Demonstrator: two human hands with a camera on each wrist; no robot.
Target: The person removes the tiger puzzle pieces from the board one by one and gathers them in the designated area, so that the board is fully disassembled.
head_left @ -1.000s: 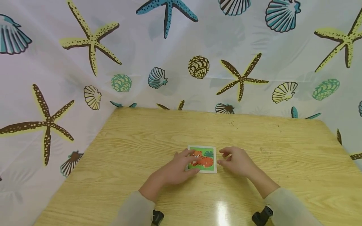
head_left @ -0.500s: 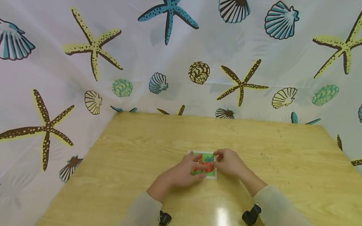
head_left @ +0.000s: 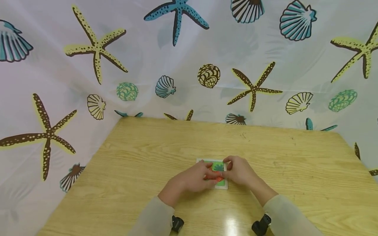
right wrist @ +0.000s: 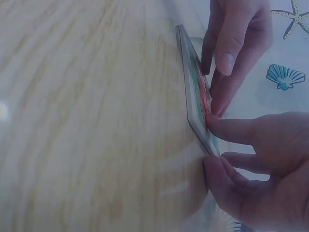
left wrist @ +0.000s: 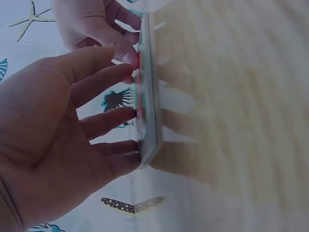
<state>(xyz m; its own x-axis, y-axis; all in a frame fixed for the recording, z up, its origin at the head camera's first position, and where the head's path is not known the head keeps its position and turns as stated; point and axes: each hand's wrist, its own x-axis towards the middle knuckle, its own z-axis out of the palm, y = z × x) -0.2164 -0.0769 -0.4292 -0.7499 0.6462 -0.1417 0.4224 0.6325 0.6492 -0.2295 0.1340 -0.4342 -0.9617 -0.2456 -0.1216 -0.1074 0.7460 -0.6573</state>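
A thin square tiger picture board (head_left: 218,166) with a green ground and white border lies flat on the wooden table. My left hand (head_left: 195,178) covers its left part, and the fingertips rest on the picture with the fingers fairly straight and spread. At the right edge is my right hand (head_left: 240,170), its thumb on the picture and its forefinger bent at the far right corner, gripping the board there. The right wrist view shows that thumb (right wrist: 224,124) on the face of the board (right wrist: 187,92). Most of the tiger is hidden under the hands.
The wooden table (head_left: 147,147) stretches out around the board. A white cloth (head_left: 183,98) printed with starfish and shells hangs along its back and sides. Small black devices (head_left: 261,224) sit at both sleeve cuffs.
My left hand has slid right over the picture. The right hand, at first apart from the board, has come left to its right edge, and its thumb now touches the picture.
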